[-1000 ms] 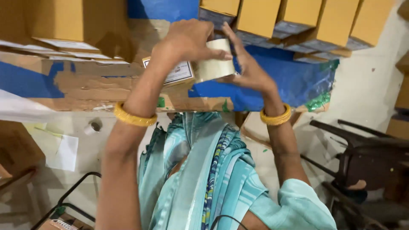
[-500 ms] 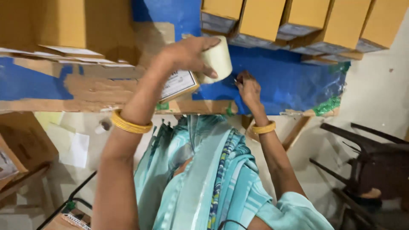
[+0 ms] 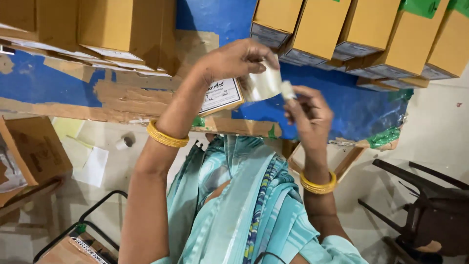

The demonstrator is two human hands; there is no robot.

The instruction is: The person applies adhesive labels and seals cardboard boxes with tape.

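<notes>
Two hands were raised above the blue tabletop: the left hand gripped a roll of clear tape, and the right hand pinched its free end just beside the roll. Judged risks: the short pulled strip could fold back and stick to itself or the fingers, or the end could slip back onto the roll.

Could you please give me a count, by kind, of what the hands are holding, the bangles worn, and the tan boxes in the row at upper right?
Tape roll, between left hand and right hand: 1
Gold bangle sets: 2
Tan boxes, upper right row: 5
Total: 8
</notes>
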